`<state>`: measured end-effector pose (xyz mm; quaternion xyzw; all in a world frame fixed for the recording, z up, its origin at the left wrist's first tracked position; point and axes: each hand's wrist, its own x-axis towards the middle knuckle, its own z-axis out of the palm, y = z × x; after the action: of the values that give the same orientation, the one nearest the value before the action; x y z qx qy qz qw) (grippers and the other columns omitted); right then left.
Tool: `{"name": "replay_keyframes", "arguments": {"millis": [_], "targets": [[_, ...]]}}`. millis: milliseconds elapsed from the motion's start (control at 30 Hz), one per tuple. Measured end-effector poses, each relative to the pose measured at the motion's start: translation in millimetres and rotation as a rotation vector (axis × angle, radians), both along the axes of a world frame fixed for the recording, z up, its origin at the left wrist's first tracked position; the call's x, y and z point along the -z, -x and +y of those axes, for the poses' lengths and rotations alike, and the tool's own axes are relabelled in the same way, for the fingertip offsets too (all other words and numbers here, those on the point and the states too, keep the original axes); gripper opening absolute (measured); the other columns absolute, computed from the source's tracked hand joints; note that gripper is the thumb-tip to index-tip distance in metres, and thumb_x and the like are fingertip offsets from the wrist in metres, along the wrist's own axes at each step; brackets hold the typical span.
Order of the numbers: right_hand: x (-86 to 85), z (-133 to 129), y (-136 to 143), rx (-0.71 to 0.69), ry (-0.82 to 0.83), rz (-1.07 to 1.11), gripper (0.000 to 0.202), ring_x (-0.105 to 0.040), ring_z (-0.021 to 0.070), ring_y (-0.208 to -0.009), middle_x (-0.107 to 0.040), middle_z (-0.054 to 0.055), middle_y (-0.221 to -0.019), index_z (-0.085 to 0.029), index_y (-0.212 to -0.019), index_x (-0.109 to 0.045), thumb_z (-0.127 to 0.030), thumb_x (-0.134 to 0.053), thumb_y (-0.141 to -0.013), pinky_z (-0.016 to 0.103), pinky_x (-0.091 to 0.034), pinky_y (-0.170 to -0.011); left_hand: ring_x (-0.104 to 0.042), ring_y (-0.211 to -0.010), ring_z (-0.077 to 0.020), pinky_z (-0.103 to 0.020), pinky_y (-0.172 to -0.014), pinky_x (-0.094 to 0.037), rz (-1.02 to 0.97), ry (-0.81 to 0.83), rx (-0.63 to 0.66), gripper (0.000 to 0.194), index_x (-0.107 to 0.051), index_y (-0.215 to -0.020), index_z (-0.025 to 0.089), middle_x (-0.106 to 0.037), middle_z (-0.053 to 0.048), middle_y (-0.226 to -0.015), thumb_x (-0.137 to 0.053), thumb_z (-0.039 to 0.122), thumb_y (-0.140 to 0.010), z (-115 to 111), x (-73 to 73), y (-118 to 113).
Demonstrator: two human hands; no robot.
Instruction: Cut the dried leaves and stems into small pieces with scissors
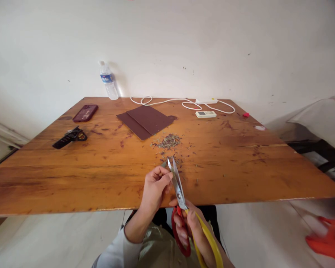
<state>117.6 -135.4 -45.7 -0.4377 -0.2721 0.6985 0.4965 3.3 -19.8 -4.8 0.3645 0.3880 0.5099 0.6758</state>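
Observation:
My right hand (194,227) grips a pair of scissors (179,196) with one red handle loop and one yellow. The scissors' blades stand slightly apart and point away from me over the table's near part. Close against the blades, my left hand (155,186) pinches a leaf (164,163); only a small grey-green tip shows beyond the fingers. Just past the blade tips lies a loose heap of chopped dry leaf bits (169,141), greenish and dark purple, with scraps scattered around it.
Behind the heap lies a folded maroon board (145,121). At the left are a phone (85,113) and a black key holder (69,137). A plastic bottle (109,83) stands by the wall. A white remote (206,114) and power strip (206,101) with cable lie back right on the wooden table (254,171).

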Motion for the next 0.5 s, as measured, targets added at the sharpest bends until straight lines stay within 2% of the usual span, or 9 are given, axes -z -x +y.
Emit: {"name": "replay_keyframes", "arguments": {"millis": [100,200,267,333,400,500], "targets": [[6.1,3,1,-0.016,0.000,0.027,0.030,-0.067,0.0231,-0.095,-0.065,0.009,-0.119,-0.017,-0.122,-0.061,-0.030,-0.062,-0.096,0.042,-0.059,-0.078,-0.034,-0.036,-0.0050,-0.019,-0.040,-0.023,-0.011,0.002,-0.006,0.031,-0.052,-0.059,0.018,-0.047,0.007,-0.042,-0.076,0.034,-0.068,0,-1.4,0],[12.7,5,-3,-0.026,-0.005,0.054,0.026,-0.067,0.0170,-0.076,-0.068,0.006,-0.104,-0.016,-0.117,-0.061,-0.033,-0.059,-0.097,0.033,-0.059,-0.064,-0.035,-0.036,-0.0049,-0.019,-0.040,-0.024,-0.020,0.011,-0.012,0.030,-0.052,-0.059,0.018,-0.047,0.007,-0.042,-0.076,0.033,-0.067,0,-2.2,0],[15.4,6,-5,-0.026,-0.012,0.072,0.032,-0.059,0.0106,-0.056,-0.065,0.001,-0.085,-0.016,-0.113,-0.062,-0.043,-0.058,-0.096,0.023,-0.051,-0.047,-0.035,-0.036,-0.0049,-0.019,-0.039,-0.024,-0.027,0.012,-0.015,0.029,-0.052,-0.060,0.018,-0.047,0.007,-0.043,-0.076,0.033,-0.067,1,-2.2,0],[16.0,7,-7,-0.019,-0.019,0.085,0.048,-0.046,0.0062,-0.043,-0.057,-0.003,-0.071,-0.016,-0.110,-0.062,-0.059,-0.060,-0.089,0.018,-0.037,-0.036,-0.035,-0.036,-0.0050,-0.019,-0.039,-0.024,-0.034,0.014,-0.018,0.029,-0.052,-0.060,0.018,-0.047,0.007,-0.043,-0.076,0.033,-0.068,1,-2.1,0],[15.1,7,-7,-0.005,-0.021,0.089,0.060,-0.039,0.0045,-0.041,-0.052,-0.004,-0.066,-0.017,-0.108,-0.062,-0.070,-0.062,-0.080,0.017,-0.028,-0.034,-0.035,-0.036,-0.0051,-0.019,-0.039,-0.024,-0.041,0.018,-0.021,0.029,-0.052,-0.060,0.018,-0.047,0.007,-0.043,-0.076,0.033,-0.068,1,-2.2,0],[13.8,7,-6,0.009,-0.019,0.083,0.063,-0.037,0.0043,-0.041,-0.051,-0.003,-0.066,-0.018,-0.107,-0.062,-0.073,-0.064,-0.076,0.017,-0.025,-0.033,-0.036,-0.036,-0.0052,-0.019,-0.039,-0.025,-0.053,0.022,-0.027,0.028,-0.052,-0.060,0.018,-0.047,0.007,-0.043,-0.075,0.032,-0.068,1,-2.8,-1]]}}
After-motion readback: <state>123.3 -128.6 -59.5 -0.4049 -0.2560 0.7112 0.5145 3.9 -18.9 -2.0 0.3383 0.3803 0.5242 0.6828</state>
